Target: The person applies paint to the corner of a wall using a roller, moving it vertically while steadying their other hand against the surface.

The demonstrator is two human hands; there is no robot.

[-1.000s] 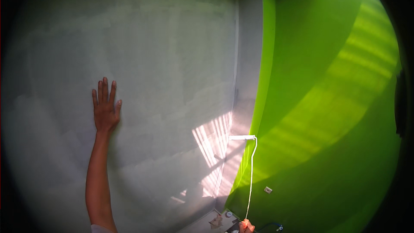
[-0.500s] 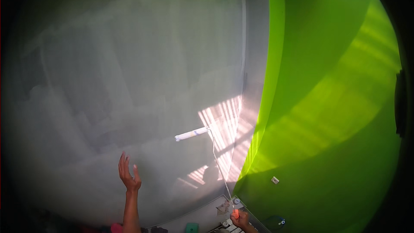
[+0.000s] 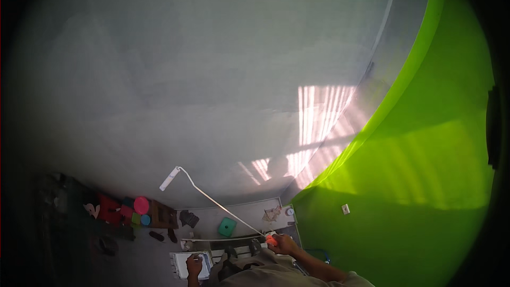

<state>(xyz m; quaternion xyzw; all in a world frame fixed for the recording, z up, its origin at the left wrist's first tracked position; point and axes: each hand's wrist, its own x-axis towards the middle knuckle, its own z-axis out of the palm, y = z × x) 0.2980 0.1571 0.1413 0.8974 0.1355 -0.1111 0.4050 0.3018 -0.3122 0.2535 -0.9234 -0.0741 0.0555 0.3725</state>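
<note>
My right hand is closed around the orange handle of a paint roller, low in front of me. The roller's long thin frame reaches up and left to a white sleeve, which shows against the lower part of the grey, streaky wall; whether it touches the wall I cannot tell. My left hand hangs low over a white rectangular container, its fingers loosely bent and holding nothing that I can see. Below me, dark footwear shows on white slats.
A bright green wall with a socket stands at the right. On the floor are a green stool, a dark cloth, crumpled paper and shoes. Colourful items, including a pink round one, stand at the left.
The view has tipped down, showing more floor. The roller sleeve has swung left and lower, away from the sunlit patch. My left hand has dropped from its raised position to the white container.
</note>
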